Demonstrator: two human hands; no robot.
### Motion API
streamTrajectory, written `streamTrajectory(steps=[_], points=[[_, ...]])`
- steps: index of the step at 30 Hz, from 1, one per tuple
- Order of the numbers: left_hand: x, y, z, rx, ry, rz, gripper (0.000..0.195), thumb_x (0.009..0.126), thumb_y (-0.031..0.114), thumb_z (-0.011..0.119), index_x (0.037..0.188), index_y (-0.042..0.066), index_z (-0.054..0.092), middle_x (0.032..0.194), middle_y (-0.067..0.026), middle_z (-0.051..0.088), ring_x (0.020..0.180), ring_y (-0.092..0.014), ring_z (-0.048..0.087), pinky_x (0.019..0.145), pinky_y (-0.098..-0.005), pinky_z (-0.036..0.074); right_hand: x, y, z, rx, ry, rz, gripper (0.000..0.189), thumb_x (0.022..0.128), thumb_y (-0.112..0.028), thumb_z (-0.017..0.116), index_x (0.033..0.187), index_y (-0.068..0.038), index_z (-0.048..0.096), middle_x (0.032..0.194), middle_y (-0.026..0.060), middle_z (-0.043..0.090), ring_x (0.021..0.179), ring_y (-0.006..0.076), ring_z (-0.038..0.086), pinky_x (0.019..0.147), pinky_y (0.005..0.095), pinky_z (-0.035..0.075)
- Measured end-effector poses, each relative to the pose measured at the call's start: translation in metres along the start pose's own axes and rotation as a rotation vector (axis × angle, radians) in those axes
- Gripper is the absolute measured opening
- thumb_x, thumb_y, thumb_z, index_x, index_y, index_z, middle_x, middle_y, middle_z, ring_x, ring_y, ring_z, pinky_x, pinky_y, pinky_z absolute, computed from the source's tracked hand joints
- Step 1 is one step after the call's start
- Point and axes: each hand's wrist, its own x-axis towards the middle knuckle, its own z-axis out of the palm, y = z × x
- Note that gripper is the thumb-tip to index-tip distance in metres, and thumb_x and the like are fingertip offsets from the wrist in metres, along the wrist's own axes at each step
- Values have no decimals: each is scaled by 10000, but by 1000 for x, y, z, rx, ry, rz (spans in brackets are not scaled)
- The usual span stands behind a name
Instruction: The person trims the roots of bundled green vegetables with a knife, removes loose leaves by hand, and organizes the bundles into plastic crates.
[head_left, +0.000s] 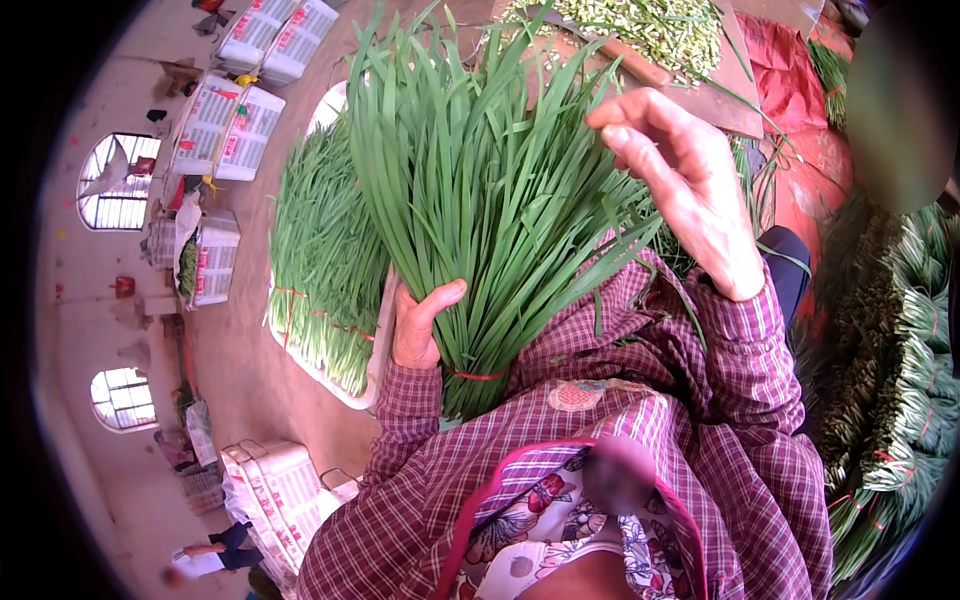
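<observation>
A big bunch of green garlic chives (487, 202), fanned out at the leaf tips, rests against the lap with a red band (478, 374) around its lower part. My left hand (424, 319) grips it from the left side, thumb across the leaves. To the right of the leaf tips, my right hand (679, 180) is raised, with thumb and fingertips close together; whether a thin leaf is between them I cannot tell. Left of the bunch, more banded chives (330, 225) lie in a white tray (358, 401).
At the top, a knife with a wooden handle (637, 61) lies on a board (697, 101) beside cut stem pieces (667, 30). Banded bundles (919, 360) are stacked at the right. Wrapped boxes (277, 487) stand at the left, and a person (217, 556) is at the lower left.
</observation>
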Motion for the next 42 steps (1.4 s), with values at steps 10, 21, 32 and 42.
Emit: streamTrajectory(steps=[10, 21, 32, 42], points=[[1, -7, -8, -49, -4, -7, 483, 806, 3, 618, 1278, -4, 515, 1175, -131, 619, 1036, -255, 636, 911, -394, 536, 15, 30, 24, -156, -147, 134, 216, 824, -234, 707, 913, -39, 682, 715, 92, 653, 658, 237, 647, 633, 367, 495], [2, -6, -3, -165, 15, -16, 540, 758, -31, 620, 1284, -11, 494, 1154, -131, 624, 1013, -238, 642, 892, -358, 540, 7, 56, 41, 415, 313, 83, 141, 910, -197, 661, 894, -57, 659, 741, -35, 567, 668, 43, 477, 583, 212, 390], [5, -17, -25, -254, -16, -48, 642, 715, -52, 600, 1331, -4, 425, 1185, -158, 590, 1063, -295, 626, 917, -413, 544, 20, 53, -74, 157, -16, 179, 246, 960, -209, 593, 1132, -58, 682, 1040, -32, 664, 971, 66, 562, 889, 243, 437], [7, -19, -30, -223, -27, -68, 683, 682, -44, 612, 1337, -9, 419, 1180, -159, 593, 1047, -303, 626, 921, -423, 538, 32, 62, -39, 262, -297, 243, 273, 866, -317, 736, 821, -57, 667, 704, -87, 517, 677, 24, 438, 628, 220, 367]])
